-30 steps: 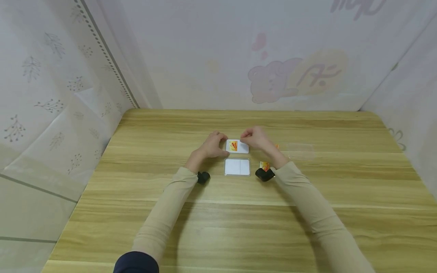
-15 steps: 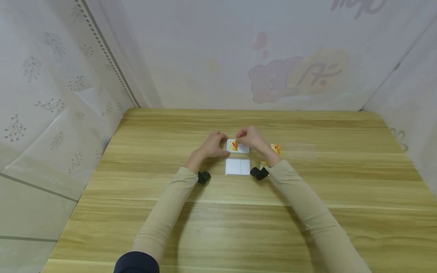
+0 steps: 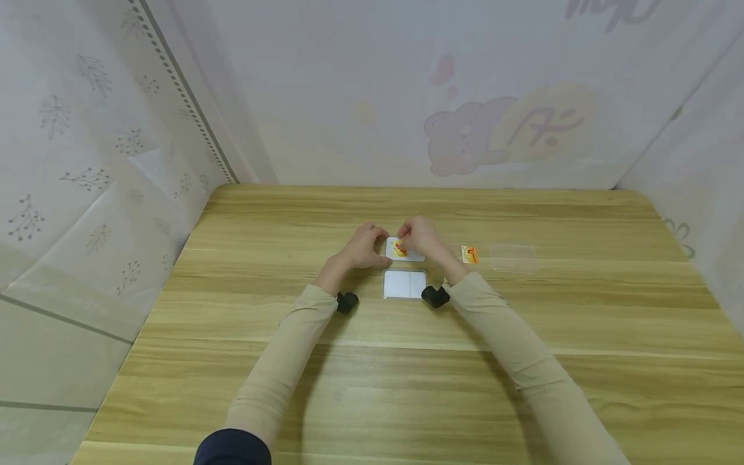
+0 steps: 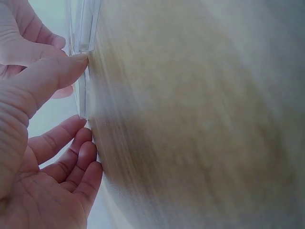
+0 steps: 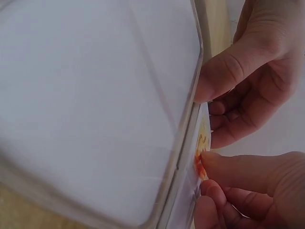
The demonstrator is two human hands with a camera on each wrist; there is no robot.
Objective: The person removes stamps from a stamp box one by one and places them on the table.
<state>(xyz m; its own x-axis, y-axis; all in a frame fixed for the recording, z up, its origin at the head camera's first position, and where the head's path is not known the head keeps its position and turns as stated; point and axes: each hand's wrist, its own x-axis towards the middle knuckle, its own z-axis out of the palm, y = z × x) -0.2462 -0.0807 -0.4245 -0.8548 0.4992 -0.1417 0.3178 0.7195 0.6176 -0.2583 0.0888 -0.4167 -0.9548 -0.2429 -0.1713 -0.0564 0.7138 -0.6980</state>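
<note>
A white rounded card-like plate lies on the table with a small yellow-orange picture piece on its left part. My left hand spans the plate's left end, thumb at the near edge and fingers at the far edge, holding it. My right hand reaches over the plate's right part and pinches the picture piece, thumb tip on the orange print in the right wrist view, other fingers curled beside it. Just nearer lies a clear-rimmed case with a white inside, filling much of the right wrist view.
To the right, another orange picture piece lies flat, with a thin transparent sheet beyond it. The wooden table ends at a back edge against a printed curtain. Black wrist-worn cameras sit near both cuffs.
My right hand has slid left over the plate onto the picture piece, uncovering the orange piece at right and covering the other one near the wrist. My left hand stays put.
</note>
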